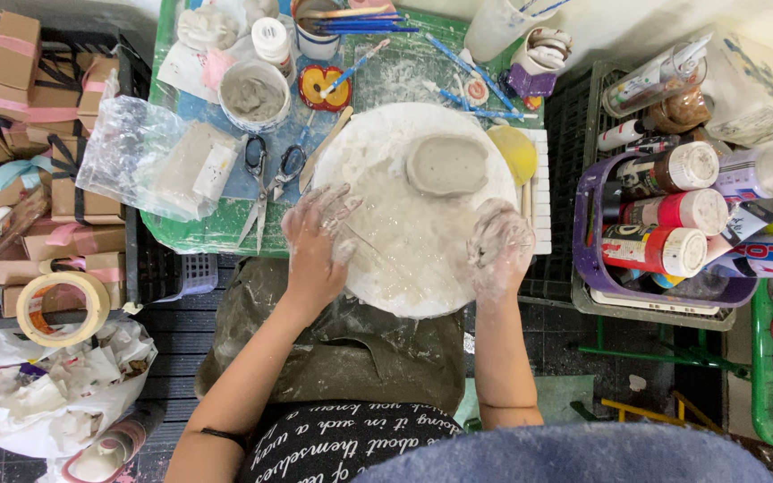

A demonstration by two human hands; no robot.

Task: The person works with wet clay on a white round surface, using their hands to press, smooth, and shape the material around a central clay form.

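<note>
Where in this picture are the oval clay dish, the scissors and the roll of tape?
oval clay dish [447, 165], head view, on its hollow middle
scissors [272, 170], head view, between its two handles
roll of tape [91, 295], head view, on its right rim

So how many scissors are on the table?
1. The scissors lie on the green mat, just left of the round white board that the left hand rests on. Others could be hidden under the clutter.

A round white board [404, 241], dusted and smeared with wet clay, lies flat at the table's near edge. On it, toward one o'clock from its middle, sits a small grey oval clay dish [446, 165], upright, with a low rim.
</note>
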